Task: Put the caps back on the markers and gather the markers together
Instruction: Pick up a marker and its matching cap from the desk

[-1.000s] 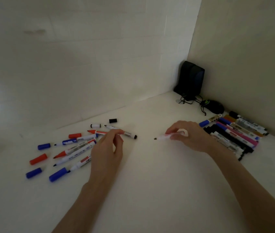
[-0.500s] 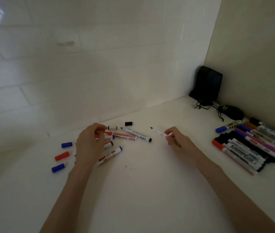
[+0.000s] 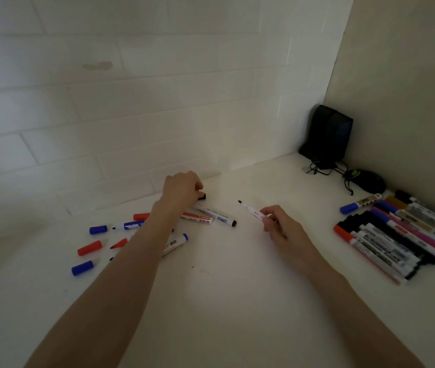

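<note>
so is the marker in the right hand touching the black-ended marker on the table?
Apart. Head view: bare table shows between the tip of the held marker in the right hand and the black-ended marker.

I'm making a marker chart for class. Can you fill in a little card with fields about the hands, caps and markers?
left hand: fingers curled at the black cap near the wall; grip unclear
right hand: pinches an uncapped marker, tip toward the left hand
loose caps: blue cap, red cap, second blue cap, all far left
scattered markers: lying beside and under the left arm
gathered pile: capped markers side by side, far right
</note>
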